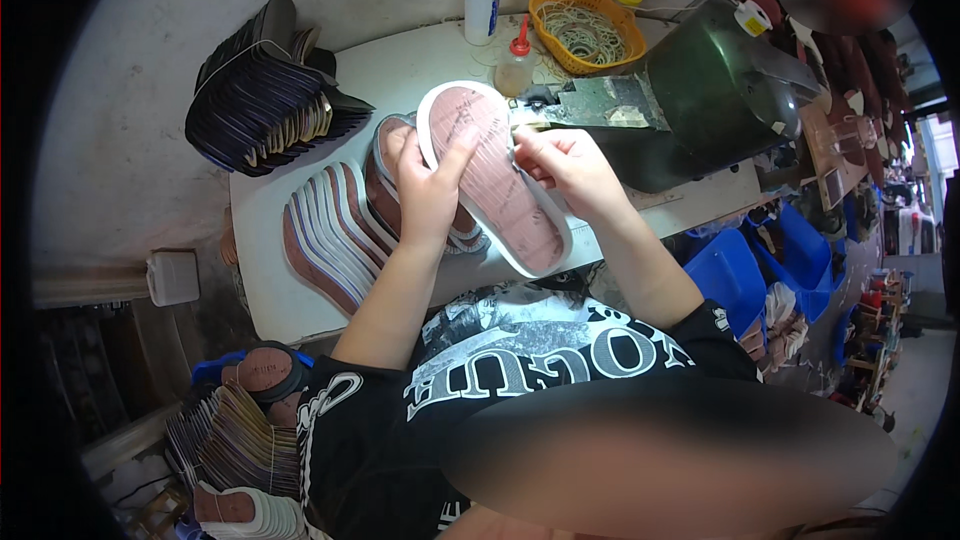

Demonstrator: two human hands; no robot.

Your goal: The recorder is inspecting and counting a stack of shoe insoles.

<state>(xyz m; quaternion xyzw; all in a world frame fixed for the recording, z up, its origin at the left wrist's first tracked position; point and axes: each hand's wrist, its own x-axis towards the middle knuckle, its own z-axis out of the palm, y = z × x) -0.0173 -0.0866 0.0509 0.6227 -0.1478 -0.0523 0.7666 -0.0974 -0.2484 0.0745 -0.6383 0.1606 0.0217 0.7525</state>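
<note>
Where the white tabletop [390,65] runs between the left-hand pile of thin black curved soles [270,100] and the clear squeeze bottle with a red nozzle [515,72], a strip of bare surface shows beyond the hands. To the right, the rounded dark-green machine housing [700,90] bounds the room beside the right hand [570,168]; to the left, a leaning row of brown soles with white edges [335,225] takes up the table just beside the left forearm. The pink-faced sole with a thick white rim [497,175] is held up between both hands, slanting, its lower end over the table's near edge. The left hand [432,188] grips its left side, thumb flat on the pink face, fingers behind. The right hand's thumb and forefinger come together at its right rim, other fingers curled; whether they pinch anything I cannot tell.
</note>
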